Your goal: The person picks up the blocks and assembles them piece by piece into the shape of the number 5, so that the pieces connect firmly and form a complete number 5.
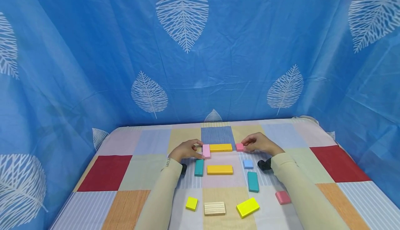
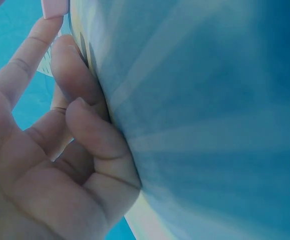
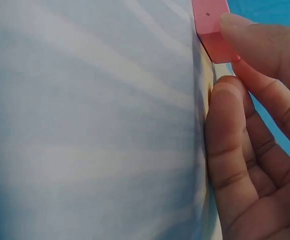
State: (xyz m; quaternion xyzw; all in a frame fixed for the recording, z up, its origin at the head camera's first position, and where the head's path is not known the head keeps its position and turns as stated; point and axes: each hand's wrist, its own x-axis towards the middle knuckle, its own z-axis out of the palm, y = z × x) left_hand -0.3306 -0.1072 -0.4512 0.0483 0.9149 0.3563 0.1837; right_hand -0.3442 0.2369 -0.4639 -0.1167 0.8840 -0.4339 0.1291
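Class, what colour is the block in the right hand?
Coral pink: the block in the right hand shows best in the right wrist view.

One block point(image 1: 206, 151) is pale pink, the cloth point(image 1: 107, 172) patchwork, the curtain point(image 1: 237, 56) white-leafed blue.

The coral block point(image 3: 207, 17) looks smooth, the patchwork cloth point(image 1: 106, 172) matt.

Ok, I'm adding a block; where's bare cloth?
Free: the red cloth square outside the left cream sleeve; dark blue cloth behind the far orange rectangular block. Crowded: its ends, where left hand holds a pink rectangular block, right hand a coral block.
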